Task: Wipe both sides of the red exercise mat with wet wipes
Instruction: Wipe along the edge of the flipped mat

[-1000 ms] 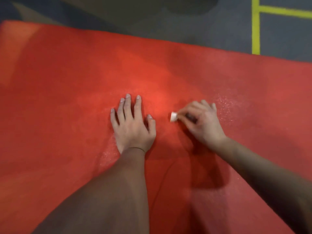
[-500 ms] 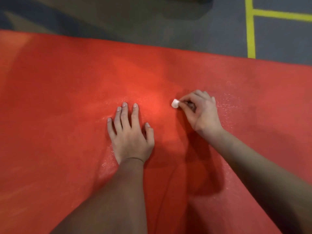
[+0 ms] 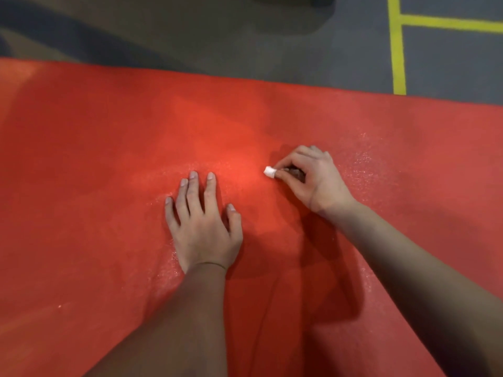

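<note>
Two hands are on the red exercise mat [image 3: 81,186], which lies flat on a grey floor [image 3: 245,44] and fills most of the view. Only its far edge shows; the left, right and near sides run out of frame, and its underside cannot be seen. Both forearms are cut off by the bottom and right borders.

The left hand [image 3: 202,229] lies palm down on the mat with straight, slightly spread fingers, holding nothing. The right hand [image 3: 313,180] has its fingers curled, pinching a wet wipe [image 3: 269,172] against the mat just right of the left fingertips. Only a small white end pokes out past the thumb and forefinger; the rest of the wipe is buried in the grip, so its size and folding cannot be made out. A faint speckled sheen shows on the mat around both hands.

Beyond the mat, yellow lines [image 3: 397,50] mark the floor, and a dark shape [image 3: 294,1] at the top border is too cropped to identify.

A second ago the wipe sat lower, about level with the left thumb; it is now farther up the mat, level with the left fingertips. The left hand has kept its flat pose in the same spot on the mat. The view has also shifted a little, so the far edge sits lower in frame.
</note>
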### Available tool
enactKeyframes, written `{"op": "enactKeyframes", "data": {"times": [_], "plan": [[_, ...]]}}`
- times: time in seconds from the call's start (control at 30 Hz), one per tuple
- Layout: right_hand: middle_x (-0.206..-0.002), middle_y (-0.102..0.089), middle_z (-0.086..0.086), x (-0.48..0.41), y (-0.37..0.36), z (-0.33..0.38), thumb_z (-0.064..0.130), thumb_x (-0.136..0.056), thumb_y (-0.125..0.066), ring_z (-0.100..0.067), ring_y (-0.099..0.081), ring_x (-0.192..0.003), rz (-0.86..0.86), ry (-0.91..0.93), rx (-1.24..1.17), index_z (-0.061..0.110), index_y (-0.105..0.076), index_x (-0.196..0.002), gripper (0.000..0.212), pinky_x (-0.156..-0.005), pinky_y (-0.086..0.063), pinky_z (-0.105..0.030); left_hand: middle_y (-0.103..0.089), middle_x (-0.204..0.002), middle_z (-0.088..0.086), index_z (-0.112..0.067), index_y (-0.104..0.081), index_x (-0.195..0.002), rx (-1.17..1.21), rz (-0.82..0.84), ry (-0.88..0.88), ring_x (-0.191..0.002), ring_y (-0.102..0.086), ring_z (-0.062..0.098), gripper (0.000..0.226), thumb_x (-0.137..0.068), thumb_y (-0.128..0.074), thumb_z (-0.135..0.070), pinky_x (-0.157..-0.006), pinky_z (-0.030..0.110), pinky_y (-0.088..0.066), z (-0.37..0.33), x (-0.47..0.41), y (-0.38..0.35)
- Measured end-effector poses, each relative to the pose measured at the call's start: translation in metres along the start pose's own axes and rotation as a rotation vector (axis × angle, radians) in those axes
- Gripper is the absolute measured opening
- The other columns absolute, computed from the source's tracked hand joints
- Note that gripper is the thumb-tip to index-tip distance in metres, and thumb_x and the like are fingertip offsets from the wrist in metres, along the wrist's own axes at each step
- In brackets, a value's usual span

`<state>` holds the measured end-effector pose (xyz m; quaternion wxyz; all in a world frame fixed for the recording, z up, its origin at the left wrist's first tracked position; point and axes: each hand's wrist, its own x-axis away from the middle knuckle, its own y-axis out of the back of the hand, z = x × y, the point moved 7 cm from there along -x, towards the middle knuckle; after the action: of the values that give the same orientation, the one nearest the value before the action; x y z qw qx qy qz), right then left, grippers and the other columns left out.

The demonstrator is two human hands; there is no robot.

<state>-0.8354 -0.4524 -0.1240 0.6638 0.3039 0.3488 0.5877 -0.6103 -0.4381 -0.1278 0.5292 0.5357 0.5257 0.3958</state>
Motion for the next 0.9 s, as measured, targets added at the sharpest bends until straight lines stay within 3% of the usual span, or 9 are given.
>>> {"op": "enactKeyframes", "data": {"times": [0.17,0.3,0.47,0.57,0.67,0.9], "plan": [[-0.088,-0.066,0.004,-0.021,0.013,-0.021,0.039,-0.086,-0.069,-0.027,-0.058,-0.085,-0.214,-0.196,0.0,0.027,-0.074,-0.087,0.013,-0.078,-0.046,-0.046,-0.04,-0.16,0.01,-0.018,-0.046,-0.152,0.012,0.003,0.003,-0.149,-0.034,0.029,0.066,-0.091,-0.048,-0.043,-0.123,0.055,-0.02,0.001,0.001,0.0],[-0.084,-0.065,0.003,-0.04,0.015,-0.021,0.039,-0.088,-0.069,-0.029,-0.058,-0.082,-0.234,-0.286,-0.011,0.025,-0.075,-0.086,0.015,-0.078,-0.046,-0.044,-0.042,-0.159,0.011,-0.018,-0.047,-0.152,0.006,-0.007,0.0,-0.148,-0.036,0.03,0.066,-0.09,-0.05,-0.043,-0.122,0.056,-0.022,0.001,-0.001,0.0],[-0.083,-0.065,-0.002,-0.048,0.0,0.005,0.046,-0.09,-0.066,-0.029,-0.059,-0.084,-0.016,-0.07,0.094,0.023,-0.075,-0.083,0.026,-0.078,-0.048,-0.041,-0.042,-0.159,0.011,-0.018,-0.048,-0.151,0.019,-0.013,-0.002,-0.147,-0.037,0.031,0.067,-0.089,-0.051,-0.042,-0.121,0.056,-0.023,0.0,-0.001,0.0],[-0.086,-0.062,-0.002,-0.083,0.018,-0.025,0.043,-0.089,-0.058,-0.031,-0.057,-0.086,-0.133,-0.141,0.202,0.023,-0.072,-0.085,0.025,-0.075,-0.046,-0.045,-0.042,-0.159,0.011,-0.017,-0.048,-0.151,0.023,-0.002,0.0,-0.147,-0.037,0.031,0.066,-0.09,-0.05,-0.042,-0.122,0.056,-0.021,0.001,-0.001,-0.001],[-0.087,-0.063,-0.007,-0.12,0.035,-0.052,0.034,-0.089,-0.062,-0.034,-0.057,-0.086,-0.265,-0.183,0.218,0.021,-0.072,-0.082,0.017,-0.074,-0.042,-0.042,-0.042,-0.159,0.012,-0.017,-0.048,-0.152,0.016,-0.001,-0.003,-0.147,-0.036,0.031,0.066,-0.091,-0.049,-0.041,-0.122,0.056,-0.021,0.0,0.0,-0.001],[-0.09,-0.064,-0.008,-0.139,0.037,-0.065,0.035,-0.09,-0.066,-0.03,-0.058,-0.088,-0.157,-0.22,0.16,0.017,-0.075,-0.089,0.02,-0.075,-0.036,-0.031,-0.042,-0.158,0.012,-0.017,-0.048,-0.151,0.017,0.006,-0.003,-0.148,-0.036,0.032,0.066,-0.09,-0.049,-0.042,-0.122,0.056,-0.021,0.0,0.0,-0.001]]}}
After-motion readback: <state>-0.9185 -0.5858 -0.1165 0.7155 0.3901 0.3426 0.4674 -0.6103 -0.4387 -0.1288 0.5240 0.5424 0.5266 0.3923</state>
